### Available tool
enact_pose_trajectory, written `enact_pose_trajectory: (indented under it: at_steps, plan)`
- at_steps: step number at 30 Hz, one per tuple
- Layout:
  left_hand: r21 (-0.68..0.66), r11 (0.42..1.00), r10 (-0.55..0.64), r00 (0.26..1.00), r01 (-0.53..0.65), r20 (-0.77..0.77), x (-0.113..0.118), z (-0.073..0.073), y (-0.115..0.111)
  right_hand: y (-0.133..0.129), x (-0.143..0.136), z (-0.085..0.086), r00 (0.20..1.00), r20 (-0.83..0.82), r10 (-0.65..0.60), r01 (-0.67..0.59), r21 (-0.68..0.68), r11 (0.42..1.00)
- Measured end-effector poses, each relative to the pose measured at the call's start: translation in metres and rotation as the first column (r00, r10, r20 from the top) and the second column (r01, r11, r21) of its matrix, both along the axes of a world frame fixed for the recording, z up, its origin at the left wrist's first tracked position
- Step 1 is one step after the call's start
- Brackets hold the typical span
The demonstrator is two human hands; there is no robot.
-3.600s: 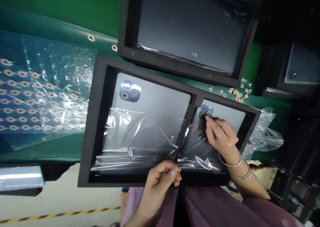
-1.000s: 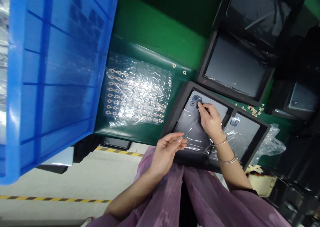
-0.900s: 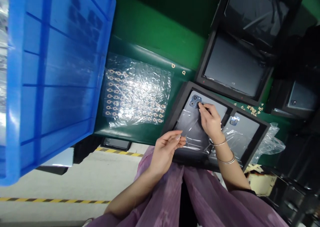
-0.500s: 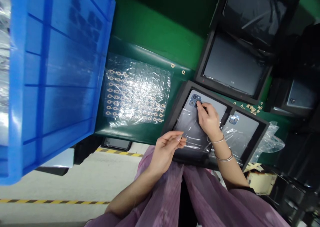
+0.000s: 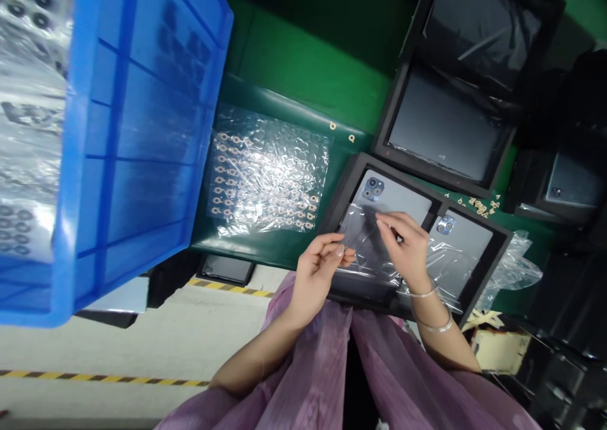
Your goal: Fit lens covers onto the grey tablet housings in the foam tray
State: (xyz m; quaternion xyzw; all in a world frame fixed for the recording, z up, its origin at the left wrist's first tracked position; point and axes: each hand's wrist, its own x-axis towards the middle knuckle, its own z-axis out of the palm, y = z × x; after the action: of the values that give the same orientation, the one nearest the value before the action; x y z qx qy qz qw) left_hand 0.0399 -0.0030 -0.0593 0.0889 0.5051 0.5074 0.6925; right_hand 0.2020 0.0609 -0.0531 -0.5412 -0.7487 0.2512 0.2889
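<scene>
A black foam tray [image 5: 332, 205] holds two grey tablets. The left tablet [image 5: 403, 193] has a blue-covered camera block [image 5: 373, 189] at its upper left, and clear film lies over its lower part. My right hand [image 5: 405, 243] hovers above this tablet, thumb and forefinger closed; anything between the tips is too small to name. Left of it, my left hand [image 5: 320, 269] is pinched over the tray's left edge, with something tiny and unclear at the fingertips. The right tablet [image 5: 462, 243] also shows a camera block and film.
A clear sheet [image 5: 270, 171] with rows of small ring pieces lies on the green mat. The blue crate [image 5: 61, 227] stands at the left. Another black tray [image 5: 384, 133] sits behind; loose rings [image 5: 481, 207] and crumpled plastic [image 5: 509, 269] are at the right.
My right hand has moved off the camera block, down and to the right. My left hand has shifted slightly, still pinched. The view has moved a little, showing more of the crate.
</scene>
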Motion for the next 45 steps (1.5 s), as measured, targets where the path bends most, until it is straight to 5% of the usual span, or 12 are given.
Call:
enact_pose_trajectory:
  at_steps: [3,7,16,28,32,35,40,45]
  plan:
    - [0.060,0.998,-0.020,0.996,0.026,-0.087,-0.002,0.006,0.003,-0.018,-0.016,0.024,0.987,-0.142,0.076,-0.099,-0.159,0.982]
    - [0.098,0.993,-0.046,0.978,0.067,-0.206,-0.005,0.015,0.005,-0.030,-0.028,0.037,0.974,-0.195,0.111,-0.146,-0.178,0.973]
    - [0.133,0.981,-0.093,0.946,0.141,-0.311,-0.006,0.014,0.001,-0.029,-0.037,0.027,0.985,-0.109,0.134,-0.144,-0.091,0.985]
    - [-0.001,1.000,-0.004,0.994,0.004,-0.106,-0.005,-0.006,0.002,-0.018,-0.039,0.017,0.931,0.105,0.350,-0.321,-0.226,0.920]
    - [-0.009,1.000,0.022,0.995,-0.023,-0.099,-0.003,-0.009,0.006,0.002,-0.033,0.002,0.963,0.223,0.150,-0.148,-0.022,0.989]
    - [-0.017,1.000,-0.022,0.993,0.020,-0.116,-0.003,-0.009,0.009,0.023,-0.024,-0.019,0.921,0.385,-0.067,-0.011,0.197,0.980]
    - [-0.015,0.998,-0.063,0.988,0.061,-0.142,-0.006,-0.010,0.011,0.039,-0.017,-0.044,0.830,0.551,-0.086,-0.098,0.296,0.950]
    - [-0.006,0.997,-0.072,0.988,0.072,-0.134,-0.007,-0.010,0.011,0.037,-0.015,-0.045,0.811,0.582,-0.064,-0.128,0.282,0.951]
